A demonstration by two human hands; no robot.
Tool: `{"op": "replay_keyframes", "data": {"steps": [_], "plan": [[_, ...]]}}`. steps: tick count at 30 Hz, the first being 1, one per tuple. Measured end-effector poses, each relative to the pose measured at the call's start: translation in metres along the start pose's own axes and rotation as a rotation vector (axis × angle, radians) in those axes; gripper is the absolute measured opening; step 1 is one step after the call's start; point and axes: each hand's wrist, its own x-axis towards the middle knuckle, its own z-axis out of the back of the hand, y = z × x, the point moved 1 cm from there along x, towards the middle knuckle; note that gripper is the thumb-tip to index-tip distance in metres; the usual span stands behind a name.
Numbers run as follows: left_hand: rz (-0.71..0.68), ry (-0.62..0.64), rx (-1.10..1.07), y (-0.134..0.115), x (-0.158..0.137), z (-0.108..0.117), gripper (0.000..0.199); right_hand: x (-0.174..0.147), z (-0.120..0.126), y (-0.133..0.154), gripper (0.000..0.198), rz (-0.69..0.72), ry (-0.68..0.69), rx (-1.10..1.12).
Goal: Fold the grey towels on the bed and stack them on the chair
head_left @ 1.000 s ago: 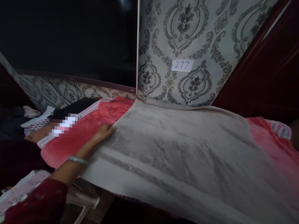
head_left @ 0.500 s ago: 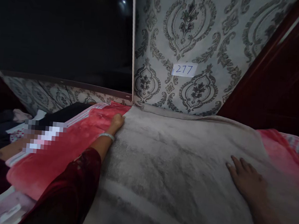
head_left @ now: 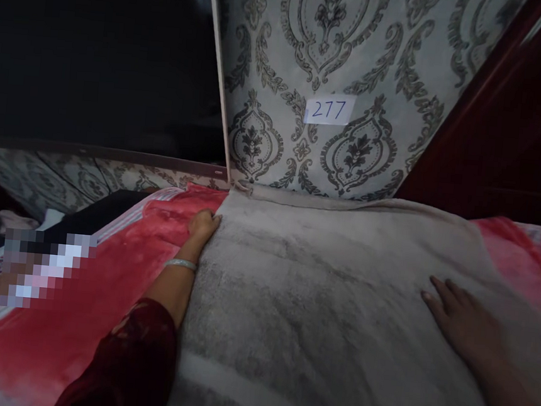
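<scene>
A grey plush blanket [head_left: 301, 281] with darker smudges lies spread out in front of me, its surface slightly rippled. My left hand [head_left: 205, 226] is at its far left edge, fingers curled closed on the fabric there. Under and beside it, a red plush blanket [head_left: 98, 276] sticks out on the left and shows again at the right. Over on the right, my right hand [head_left: 471, 325] rests palm down on the grey blanket, its fingers stretched out and slightly apart.
A large dark screen [head_left: 93, 61] stands at the back left, against patterned wallpaper [head_left: 275, 45]. A white label [head_left: 330, 109] reading 277 is on the wall. Dark red glossy wood [head_left: 507, 148] slants at the right. Cloth items [head_left: 17, 222] lie at far left.
The view has shifted a little. My left hand has slid slightly nearer along the grey blanket's left edge, still closed. My right hand stays flat on the blanket.
</scene>
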Motion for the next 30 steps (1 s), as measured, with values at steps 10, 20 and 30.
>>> {"op": "replay_keyframes", "data": {"steps": [10, 20, 30], "plan": [[-0.133, -0.050, 0.060, -0.019, 0.025, -0.002, 0.044, 0.000, 0.008, 0.006, 0.086, -0.038, 0.042, 0.089], [-0.137, 0.045, 0.141, -0.024, 0.060, -0.020, 0.040, -0.001, 0.015, 0.009, 0.076, -0.050, 0.030, 0.033], [-0.118, -0.049, 0.147, -0.024, 0.064, -0.018, 0.042, -0.002, 0.018, 0.011, 0.066, -0.044, 0.017, -0.012]]}}
